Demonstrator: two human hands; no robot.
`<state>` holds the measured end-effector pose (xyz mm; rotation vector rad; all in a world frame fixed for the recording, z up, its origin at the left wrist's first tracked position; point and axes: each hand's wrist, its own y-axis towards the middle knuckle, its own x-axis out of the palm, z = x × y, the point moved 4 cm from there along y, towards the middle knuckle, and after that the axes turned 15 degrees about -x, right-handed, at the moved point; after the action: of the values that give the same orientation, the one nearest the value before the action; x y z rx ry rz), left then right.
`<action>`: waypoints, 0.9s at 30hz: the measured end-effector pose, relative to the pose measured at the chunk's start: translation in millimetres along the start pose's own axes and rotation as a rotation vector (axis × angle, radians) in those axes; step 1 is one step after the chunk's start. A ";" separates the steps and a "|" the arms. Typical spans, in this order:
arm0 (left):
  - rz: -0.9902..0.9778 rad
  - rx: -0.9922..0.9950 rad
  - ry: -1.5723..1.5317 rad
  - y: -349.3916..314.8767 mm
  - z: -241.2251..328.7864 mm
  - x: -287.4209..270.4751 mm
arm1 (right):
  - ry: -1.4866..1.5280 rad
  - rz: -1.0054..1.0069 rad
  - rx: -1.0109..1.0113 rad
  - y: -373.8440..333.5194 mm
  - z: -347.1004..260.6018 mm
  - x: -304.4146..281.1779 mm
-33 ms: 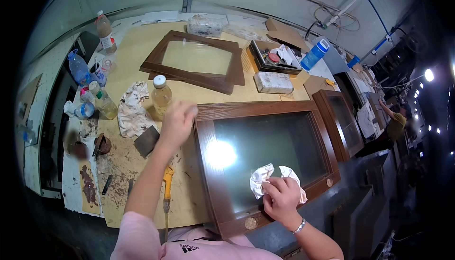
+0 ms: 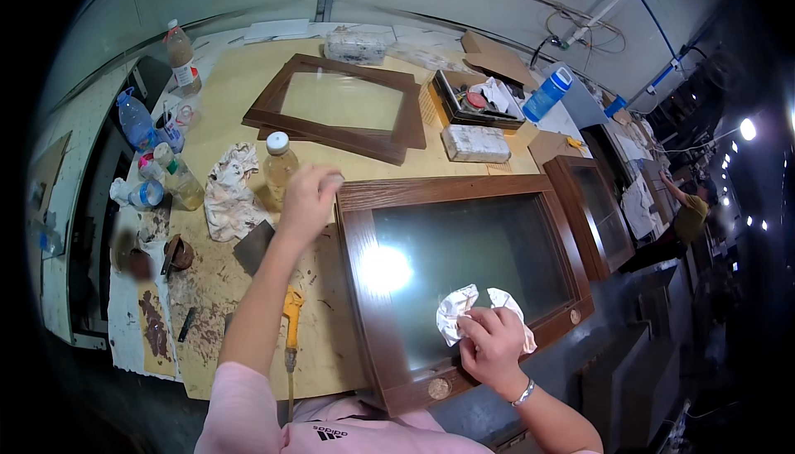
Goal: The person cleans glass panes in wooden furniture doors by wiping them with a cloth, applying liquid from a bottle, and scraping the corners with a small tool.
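Cloth (image 2: 454, 312) is gripped in my right hand (image 2: 493, 342) over framed glass (image 2: 489, 243), so wiping, I judge, next needs light pressure, while whether my left hand (image 2: 308, 206) grips anything, I cannot tell.

Stained worktable (image 2: 224, 98), brown frames (image 2: 348, 134), cloth (image 2: 231, 195), bottles (image 2: 280, 168)

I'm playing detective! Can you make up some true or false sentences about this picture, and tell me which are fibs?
1. The right hand holds a crumpled white cloth. True.
2. The glass pane is round. False: it is rectangular, inside a brown frame.
3. The left hand is near the white-capped bottle. True.
4. The yellow tool lies on the glass pane. False: it lies on the table, left of the brown frame.
5. A bright blue bottle stands beside an open box. True.
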<state>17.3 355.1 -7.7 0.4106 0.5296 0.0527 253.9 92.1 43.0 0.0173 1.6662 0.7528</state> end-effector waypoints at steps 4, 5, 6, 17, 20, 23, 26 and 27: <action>-0.150 -0.063 -0.033 -38.3 20.9 -8.7 | -0.025 -0.011 0.011 -3.9 2.2 0.8; -0.211 0.017 0.039 -74.6 32.6 -8.4 | -0.030 -0.017 0.019 -6.1 3.3 -0.3; -0.227 0.058 -0.042 -111.2 44.7 -13.0 | -0.031 -0.025 0.029 -8.0 4.3 -0.4; -0.203 0.103 -0.035 -128.3 66.6 -29.4 | -0.030 -0.051 -0.006 -5.4 2.6 4.3; -0.448 0.221 -0.213 -225.4 87.8 -50.9 | -0.030 -0.041 -0.001 -5.8 2.3 4.0; -0.419 0.279 -0.233 -236.2 91.1 -57.9 | -0.059 -0.037 0.004 -7.7 1.7 3.8; -0.326 0.227 -0.103 -208.0 86.6 -54.0 | -0.061 -0.027 0.007 -8.4 1.8 4.5; -0.330 0.246 -0.070 -216.5 87.8 -54.6 | -0.059 -0.017 -0.002 -6.6 0.4 5.4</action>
<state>2.1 115.8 2.1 0.5580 0.5308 -0.3459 255.4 89.3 35.1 0.0238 1.6082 0.7349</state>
